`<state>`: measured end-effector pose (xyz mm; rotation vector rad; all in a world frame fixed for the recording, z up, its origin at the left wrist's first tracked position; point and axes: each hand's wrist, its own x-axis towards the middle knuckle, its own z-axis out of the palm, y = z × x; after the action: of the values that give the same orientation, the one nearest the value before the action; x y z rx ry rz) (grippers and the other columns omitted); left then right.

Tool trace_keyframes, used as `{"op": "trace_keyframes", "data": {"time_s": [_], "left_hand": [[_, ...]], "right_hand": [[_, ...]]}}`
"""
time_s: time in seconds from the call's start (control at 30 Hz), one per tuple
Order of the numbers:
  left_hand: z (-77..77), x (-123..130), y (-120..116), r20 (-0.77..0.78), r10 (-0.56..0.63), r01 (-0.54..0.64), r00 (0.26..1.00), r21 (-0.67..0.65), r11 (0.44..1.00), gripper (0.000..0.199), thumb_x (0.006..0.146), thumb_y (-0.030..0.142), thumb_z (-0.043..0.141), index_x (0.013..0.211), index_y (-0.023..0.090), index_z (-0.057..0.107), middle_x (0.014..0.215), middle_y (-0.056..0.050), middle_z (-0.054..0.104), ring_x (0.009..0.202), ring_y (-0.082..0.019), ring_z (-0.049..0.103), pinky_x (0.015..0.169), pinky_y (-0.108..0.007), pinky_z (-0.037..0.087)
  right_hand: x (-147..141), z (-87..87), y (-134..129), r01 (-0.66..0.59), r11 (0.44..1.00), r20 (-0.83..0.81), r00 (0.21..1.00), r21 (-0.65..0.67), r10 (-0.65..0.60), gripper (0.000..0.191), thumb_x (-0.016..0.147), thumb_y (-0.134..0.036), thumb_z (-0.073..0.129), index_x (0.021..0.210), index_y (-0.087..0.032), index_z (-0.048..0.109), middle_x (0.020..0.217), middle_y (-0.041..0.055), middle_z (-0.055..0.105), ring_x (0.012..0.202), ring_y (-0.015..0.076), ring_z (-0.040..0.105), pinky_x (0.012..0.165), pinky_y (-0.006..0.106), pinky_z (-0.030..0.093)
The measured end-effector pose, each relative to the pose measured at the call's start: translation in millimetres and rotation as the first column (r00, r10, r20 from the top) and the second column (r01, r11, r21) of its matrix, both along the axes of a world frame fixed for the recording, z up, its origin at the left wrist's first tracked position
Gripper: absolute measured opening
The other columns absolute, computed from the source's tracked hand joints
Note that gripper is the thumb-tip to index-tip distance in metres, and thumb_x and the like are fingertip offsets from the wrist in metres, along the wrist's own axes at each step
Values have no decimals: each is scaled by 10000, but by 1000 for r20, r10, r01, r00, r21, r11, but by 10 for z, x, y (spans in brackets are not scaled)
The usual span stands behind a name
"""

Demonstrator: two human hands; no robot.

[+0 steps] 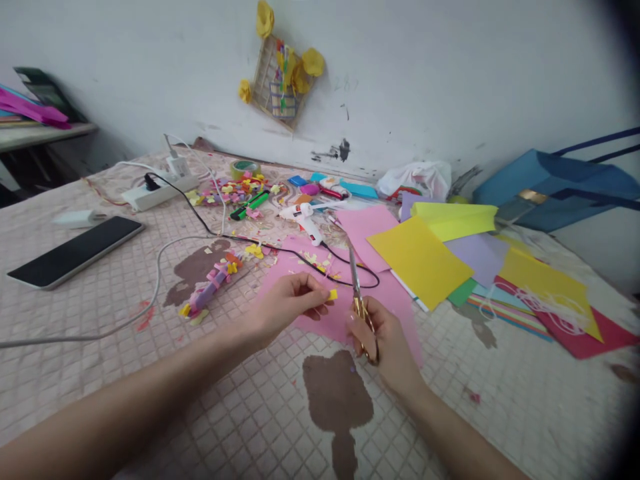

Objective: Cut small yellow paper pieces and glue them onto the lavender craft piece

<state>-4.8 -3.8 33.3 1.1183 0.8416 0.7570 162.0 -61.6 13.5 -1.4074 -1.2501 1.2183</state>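
Between the thumb and fingers of my left hand point(295, 301) is a small piece of yellow paper point(333, 294). My right hand point(383, 337) grips a pair of gold-handled scissors point(357, 283), blades pointing up and away from me. The blades look closed or nearly so, and they are apart from the yellow piece. Both hands are above a pink sheet point(395, 310) on the table. Left of my left hand lies a purple stick-like craft piece point(209, 291) with small pink, orange and yellow paper bits on it.
A white glue gun point(309, 223) lies ahead, its black cord looping across the pink sheet. Coloured sheets point(420, 257) spread at the right, near a blue bag point(530, 187). A black-screened phone-like device point(77, 250) and a power strip point(160, 192) are at the left. Paper scraps point(235, 192) lie behind.
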Motion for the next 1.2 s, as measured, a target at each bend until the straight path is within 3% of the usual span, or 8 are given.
{"op": "trace_keyframes", "data": {"time_s": [0.23,0.43,0.63,1.03,1.2], "left_hand": [[-49,44,-57,-100,-147,156,984,95,983,207,759,311,626,680,133,555,610,12,551,548,-87,503,551,-226,413],[-79,40,-39,-69,-132,132,989,3,991,320,843,413,495,722,128,576,670,-36,607,607,-115,564,574,-239,436],[-75,46,-48,-98,-152,161,984,90,983,203,722,306,669,734,127,574,657,1,573,586,-91,523,571,-226,432],[-69,32,-29,-106,-132,146,986,134,980,156,779,279,598,762,127,568,672,-12,584,603,-96,531,576,-228,431],[-77,28,-36,-149,-168,193,974,174,966,139,796,258,570,762,126,550,679,-14,578,597,-94,521,585,-237,434]], "right_hand": [[0,67,23,26,998,-13,1000,50,-26,156,779,-296,593,816,-194,481,598,-53,468,489,88,417,429,191,321],[13,66,24,59,996,-48,997,74,-55,145,769,-283,591,798,-192,482,581,-59,466,481,86,417,435,197,327],[16,52,22,63,995,-63,996,75,-58,161,783,-299,599,797,-198,474,577,-70,440,477,77,381,439,189,325],[35,83,12,38,996,-41,999,81,-35,147,783,-291,589,802,-196,479,579,-64,457,466,78,396,407,185,296],[57,57,25,53,994,-55,997,94,-48,162,777,-302,603,819,-198,487,570,-70,458,449,72,382,395,182,282]]}}
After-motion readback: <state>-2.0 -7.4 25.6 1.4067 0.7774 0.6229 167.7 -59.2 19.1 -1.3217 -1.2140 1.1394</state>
